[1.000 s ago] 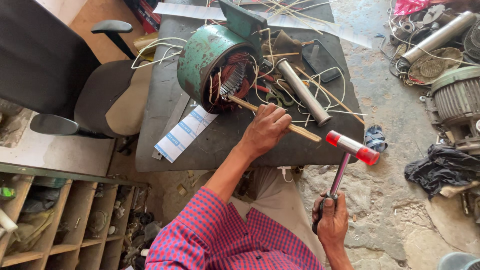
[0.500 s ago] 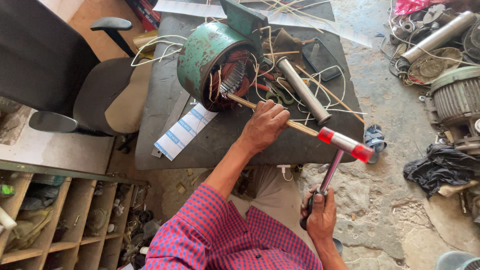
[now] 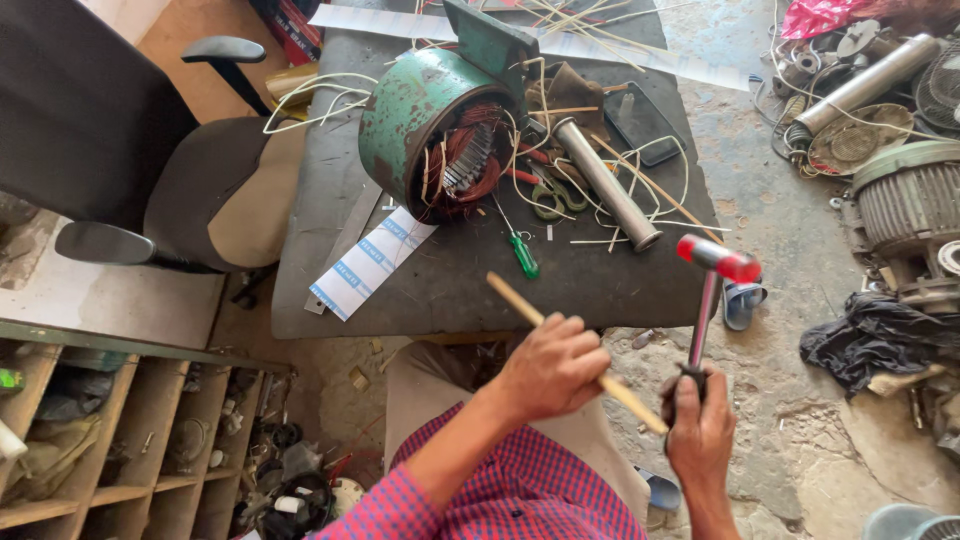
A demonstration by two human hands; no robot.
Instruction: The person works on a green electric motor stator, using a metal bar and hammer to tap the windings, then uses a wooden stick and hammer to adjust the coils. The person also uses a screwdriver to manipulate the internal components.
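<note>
My left hand (image 3: 553, 366) grips a long wooden stick (image 3: 515, 300) near its middle, held over the table's near edge. A hammer with a red head (image 3: 718, 257) and metal shaft stands upright in my right hand (image 3: 700, 428), which clasps the black handle. On the dark table (image 3: 440, 285) lies a green motor stator (image 3: 415, 125) on its side, its copper windings (image 3: 468, 160) facing me. A green-handled screwdriver (image 3: 523, 254) lies between the stator and my hands. The stick's tip is apart from the stator.
A metal tube (image 3: 605, 185), a dark phone (image 3: 640, 120), loose wires and a striped paper strip (image 3: 370, 262) lie on the table. A black office chair (image 3: 150, 170) stands at left, shelves (image 3: 110, 440) below left. Motor parts (image 3: 905, 205) and dark cloth (image 3: 875, 340) lie on the floor at right.
My left hand has pulled the stick back out of the stator toward me. The hammer has moved with my right hand closer to my body, its head raised upright.
</note>
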